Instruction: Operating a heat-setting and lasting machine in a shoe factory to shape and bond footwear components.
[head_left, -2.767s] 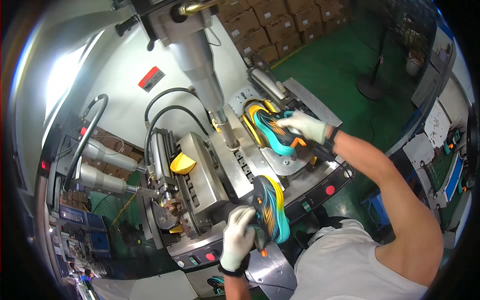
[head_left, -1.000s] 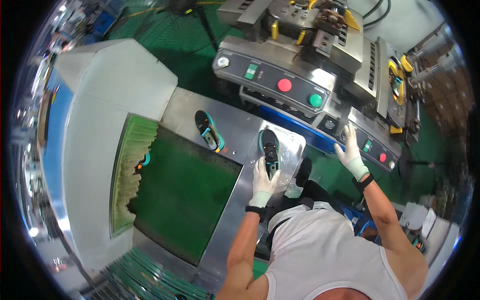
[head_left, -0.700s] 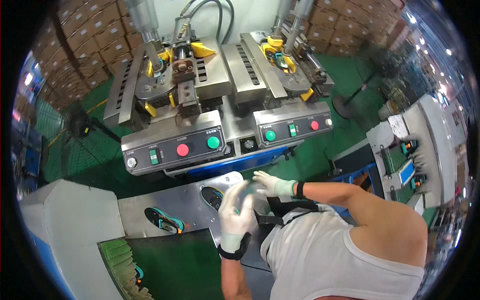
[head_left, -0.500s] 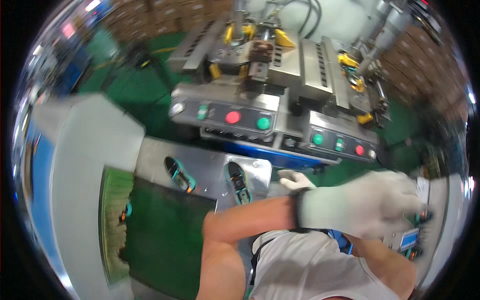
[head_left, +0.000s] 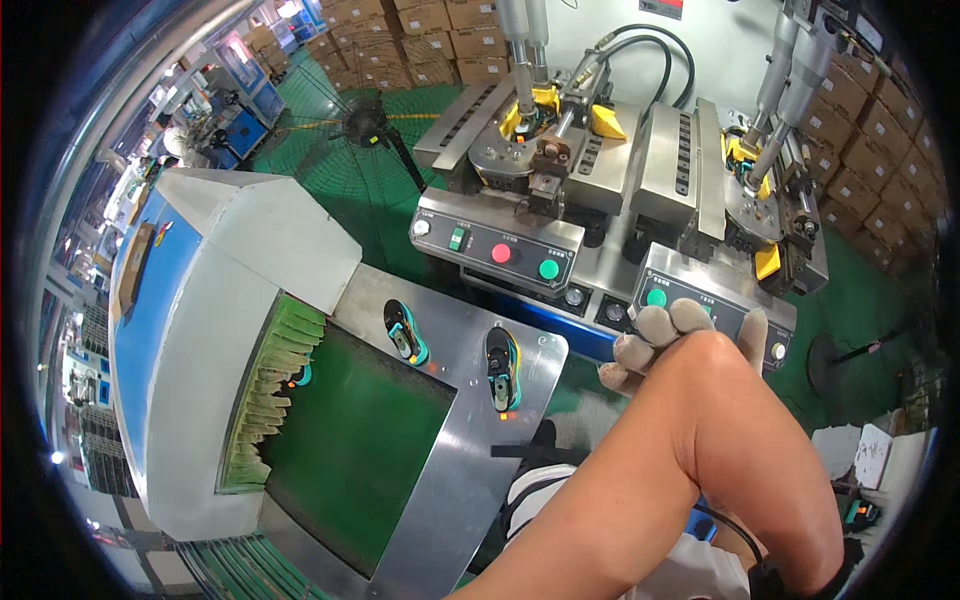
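Observation:
My left arm [head_left: 590,490] is bent across the front, its elbow raised at the right. The forearm drops to the lower right, where a black wristband [head_left: 800,582] shows at the edge; the left hand is out of sight. Behind that elbow is my right hand [head_left: 657,325] in a white glove with soiled fingertips. Its fingers are spread, and no object shows in it; the elbow hides the palm, so I cannot tell whether they touch. Two dark shoes with turquoise soles, a left one [head_left: 405,335] and a right one [head_left: 503,368], stand on the metal table [head_left: 465,450].
A green conveyor belt [head_left: 360,450] runs under a fringed curtain [head_left: 272,390], with a shoe [head_left: 300,374] by the fringe. Ahead stands a two-station machine with a button panel [head_left: 480,258]. A floor fan [head_left: 365,122] is at far left, stacked cartons [head_left: 860,150] at right, another shoe [head_left: 860,514] at lower right.
The left elbow has swung up and right, and the left hand has left the view at lower right. My right hand has moved right, behind the elbow. The view has shifted.

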